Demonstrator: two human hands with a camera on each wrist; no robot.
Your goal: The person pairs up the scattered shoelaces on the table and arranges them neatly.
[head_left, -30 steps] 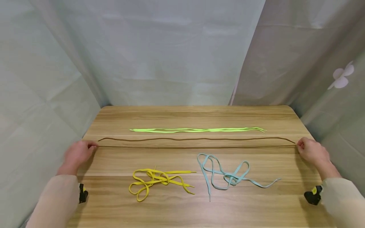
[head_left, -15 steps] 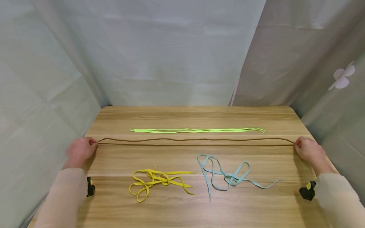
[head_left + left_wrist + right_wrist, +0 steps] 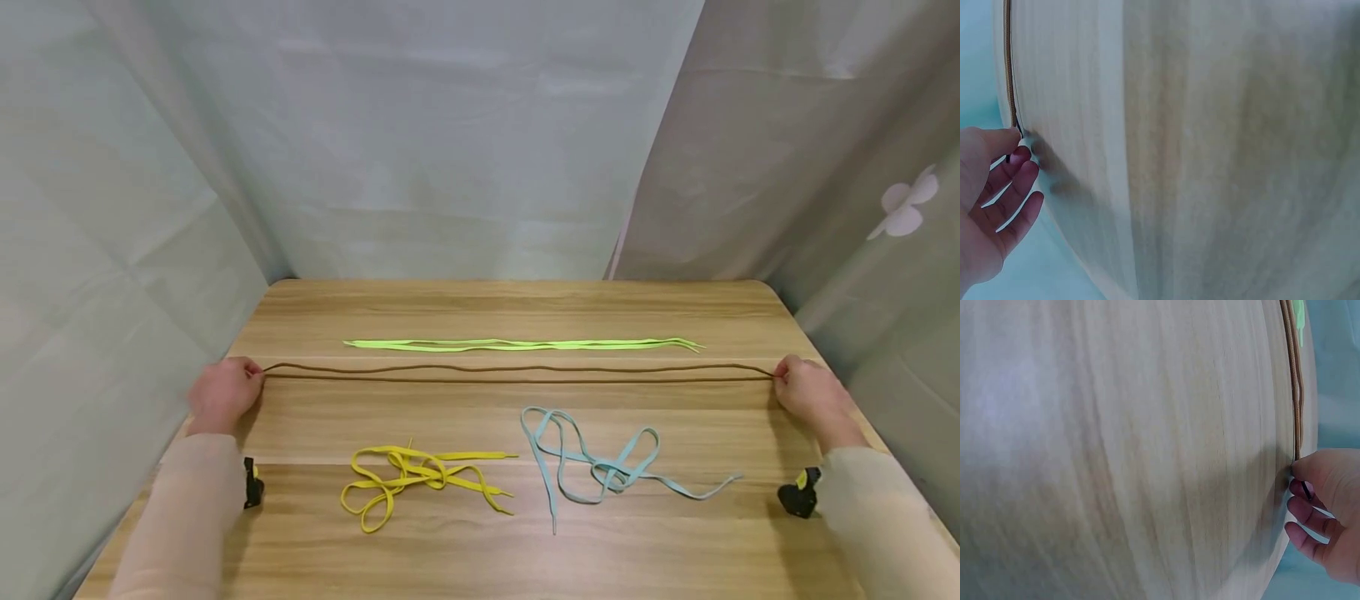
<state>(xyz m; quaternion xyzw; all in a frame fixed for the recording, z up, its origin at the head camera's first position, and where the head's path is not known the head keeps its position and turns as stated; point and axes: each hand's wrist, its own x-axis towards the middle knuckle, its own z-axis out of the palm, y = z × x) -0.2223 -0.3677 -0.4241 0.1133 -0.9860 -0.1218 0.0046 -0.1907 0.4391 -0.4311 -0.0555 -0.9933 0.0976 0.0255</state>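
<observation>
A thin brown shoelace (image 3: 517, 382) stretches nearly straight across the wooden table. My left hand (image 3: 227, 392) pinches its left end between thumb and forefinger; the other fingers (image 3: 1022, 215) are spread and loosely bent. At the far right, my right hand (image 3: 813, 398) pinches the opposite end, and a dark tip (image 3: 1307, 490) pokes out past the thumb. Just behind runs a second brown shoelace (image 3: 540, 367), slightly wavy, its ends right at my fingertips on both sides.
Farther back lie neon green shoelaces (image 3: 495, 346), straight and side by side. Nearer the front are a tangled yellow shoelace (image 3: 382, 492) and a loosely looped light blue shoelace (image 3: 622, 471). Pale curtains (image 3: 450, 167) enclose the table (image 3: 517, 300) at the back and sides.
Both hands have moved slightly away from me and inward, bringing the front brown shoelace closer to the one behind it. The other shoelaces stay put.
</observation>
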